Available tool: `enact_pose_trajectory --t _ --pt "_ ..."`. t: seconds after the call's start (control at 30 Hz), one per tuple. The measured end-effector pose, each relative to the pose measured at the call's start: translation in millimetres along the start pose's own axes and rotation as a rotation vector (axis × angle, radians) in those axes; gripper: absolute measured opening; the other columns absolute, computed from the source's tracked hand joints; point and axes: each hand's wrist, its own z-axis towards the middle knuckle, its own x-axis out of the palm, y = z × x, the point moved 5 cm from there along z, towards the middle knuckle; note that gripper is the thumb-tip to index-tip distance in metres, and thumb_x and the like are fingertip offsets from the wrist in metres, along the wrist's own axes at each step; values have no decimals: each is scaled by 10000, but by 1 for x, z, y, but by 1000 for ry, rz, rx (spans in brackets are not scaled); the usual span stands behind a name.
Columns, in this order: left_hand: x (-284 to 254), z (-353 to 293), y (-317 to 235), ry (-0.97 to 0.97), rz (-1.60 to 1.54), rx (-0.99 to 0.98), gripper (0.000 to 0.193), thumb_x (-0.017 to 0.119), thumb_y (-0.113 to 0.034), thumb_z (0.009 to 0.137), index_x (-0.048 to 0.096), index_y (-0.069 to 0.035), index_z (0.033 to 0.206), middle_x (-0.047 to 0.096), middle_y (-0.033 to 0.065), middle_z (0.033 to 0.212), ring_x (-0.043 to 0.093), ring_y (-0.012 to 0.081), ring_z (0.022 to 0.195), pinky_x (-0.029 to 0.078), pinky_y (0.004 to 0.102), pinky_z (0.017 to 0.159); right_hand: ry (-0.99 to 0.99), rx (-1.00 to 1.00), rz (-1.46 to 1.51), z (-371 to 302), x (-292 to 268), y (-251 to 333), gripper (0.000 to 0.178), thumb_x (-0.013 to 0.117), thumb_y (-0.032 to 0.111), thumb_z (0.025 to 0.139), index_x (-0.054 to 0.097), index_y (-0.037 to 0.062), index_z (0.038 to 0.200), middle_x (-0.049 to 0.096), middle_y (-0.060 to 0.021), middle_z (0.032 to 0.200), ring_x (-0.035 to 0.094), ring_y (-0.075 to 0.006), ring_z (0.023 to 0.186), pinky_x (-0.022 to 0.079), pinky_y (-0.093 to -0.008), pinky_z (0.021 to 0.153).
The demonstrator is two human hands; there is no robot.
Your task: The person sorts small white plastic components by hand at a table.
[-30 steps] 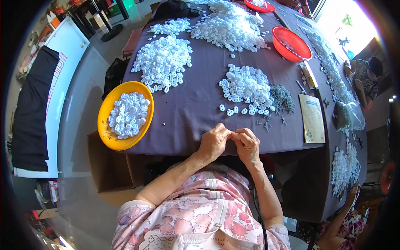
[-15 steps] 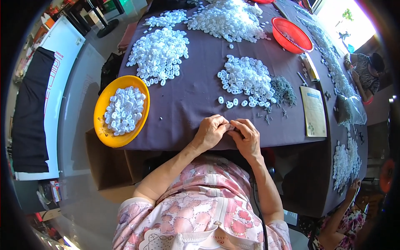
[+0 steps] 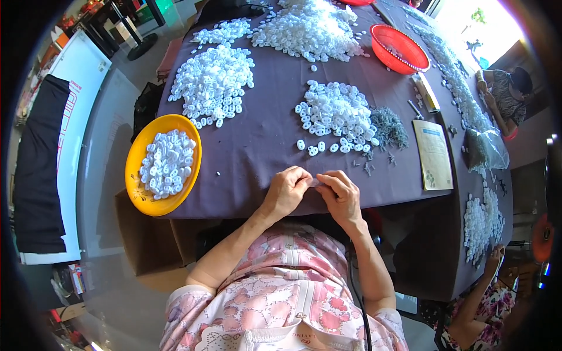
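Left hand (image 3: 285,192): pinched a small pale piece (image 3: 315,182) above the near edge of the dark-covered table (image 3: 257,146).
Right hand (image 3: 341,198): pinched the same piece's other end; its completion could not be told.
Yellow dish (image 3: 136,190): at ten o'clock from the hands, held white two-holed pieces (image 3: 168,162), perhaps those done.
Grey bits (image 3: 390,127): at two o'clock, lay loose, apparently unused.
Near white heap (image 3: 336,110): at half past twelve, seemingly left to do.
Far white heap (image 3: 307,32): at twelve, plentiful.
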Motion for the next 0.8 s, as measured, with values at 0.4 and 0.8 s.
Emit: enact_pose_trajectory --t 0.4,0.8 --pt "-209 -17 -16 -661 683 68 106 604 -79 863 642 19 848 642 139 777 635 258 701 501 338 634 -159 216 -575 21 -49 -42 88 655 165 794 642 79 776 550 -82 779 583 -274 789 461 -396 667" --pt "-102 14 -20 -281 494 132 59 650 -45 782 642 -48 840 600 113 820 621 277 702 499 363 617 -112 -80 -448 26 -36 -28 72 588 16 786 521 39 800 528 -127 756 560 -313 705 445 -394 608"
